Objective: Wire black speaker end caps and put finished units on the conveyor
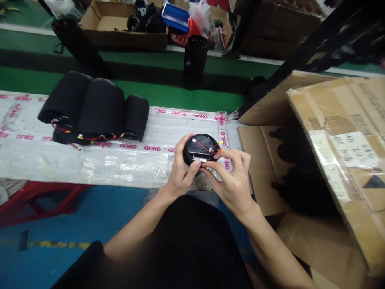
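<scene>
My left hand (182, 172) is wrapped round the left side of a black cylindrical housing (200, 148), its thumb at the near rim. The round open end faces up, and thin red and black wires (204, 147) with small white, yellow and red connectors lie across it. My right hand (231, 172) is at the right and near rim, with thumb and index finger pinched close to my left thumb. Another right fingertip touches near the red connector. What the pinch holds is hidden. A small whitish strip (197, 159) shows at the near rim.
Several black fabric-covered cylinders (102, 106) with wires lie on the wrapped bench (144, 160), left. An open carton (261, 168) of black parts stands right. Beyond are a green surface (162, 84), a black tube (195, 62), a cardboard tray (120, 38) and a blue tray (176, 17). A red stool (45, 196) stands lower left.
</scene>
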Tool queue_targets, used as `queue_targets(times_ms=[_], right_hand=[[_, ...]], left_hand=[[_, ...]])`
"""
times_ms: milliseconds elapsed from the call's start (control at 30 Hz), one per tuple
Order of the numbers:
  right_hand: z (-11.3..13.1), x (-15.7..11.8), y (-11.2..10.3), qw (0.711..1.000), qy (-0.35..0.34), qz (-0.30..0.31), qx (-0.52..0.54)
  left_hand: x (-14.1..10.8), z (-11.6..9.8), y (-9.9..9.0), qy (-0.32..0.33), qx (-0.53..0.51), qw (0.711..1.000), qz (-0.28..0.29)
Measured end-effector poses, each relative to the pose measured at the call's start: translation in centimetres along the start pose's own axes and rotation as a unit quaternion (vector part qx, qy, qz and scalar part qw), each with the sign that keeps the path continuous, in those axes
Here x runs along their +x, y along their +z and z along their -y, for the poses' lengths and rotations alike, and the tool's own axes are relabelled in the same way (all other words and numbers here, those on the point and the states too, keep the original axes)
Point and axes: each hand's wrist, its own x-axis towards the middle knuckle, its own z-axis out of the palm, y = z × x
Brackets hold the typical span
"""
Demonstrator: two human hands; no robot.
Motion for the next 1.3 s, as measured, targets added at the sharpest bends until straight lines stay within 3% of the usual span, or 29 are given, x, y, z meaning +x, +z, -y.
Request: queue_targets(times_ms=[100,200,333,433,667,900,1000,1067,1100,1200,1300], right_hand=[[0.2,0.4,-0.3,0.999,0.016,0.034,0.002],[0.3,0.7,-0.6,0.998,0.013,0.057,0.010],[0.5,1.3,-1.0,0.994,0.035,0.108,0.006],[0.2,1.7,-1.6,0.989,0.029,0.142,-0.003],[-2.5,2.4,-3.4,0.989,-0.064,0.126,0.032],[-1.8,4.6,-4.4,0.973,-0.066,0.222,-0.011],[-1.7,4.7,-4.3,0.973,-0.058,0.221,-0.003],[-1.9,4.3,-4.0,0.976,-0.048,0.210,0.033],[-2.0,4.0,-3.8,0.976,-0.040,0.204,0.064],[-2.5,2.6,-3.3,0.974,0.007,0.161,0.157],[-3.0,1.0,-2.5,0.963,0.097,0.076,0.241]], left_hand=[[1.1,-0.3,-3.0,0.132,0.108,0.985,0.024],[3.0,-1.8,-5.7,0.241,0.245,0.934,0.102],[5.4,-5.0,-7.0,0.251,0.352,0.870,0.238],[6.1,-6.4,-6.7,0.234,0.401,0.841,0.280],[6.2,-5.5,-6.5,0.236,0.351,0.861,0.282],[7.6,-6.1,-7.5,0.251,0.327,0.856,0.313],[8.5,-6.2,-7.6,0.174,0.238,0.918,0.266],[9.1,-5.6,-7.2,0.058,0.164,0.965,0.197],[9.4,-5.2,-6.9,-0.005,0.131,0.975,0.178],[10.3,-3.8,-5.8,-0.137,0.052,0.963,0.228],[11.2,-3.1,-5.3,-0.163,0.012,0.943,0.289]])
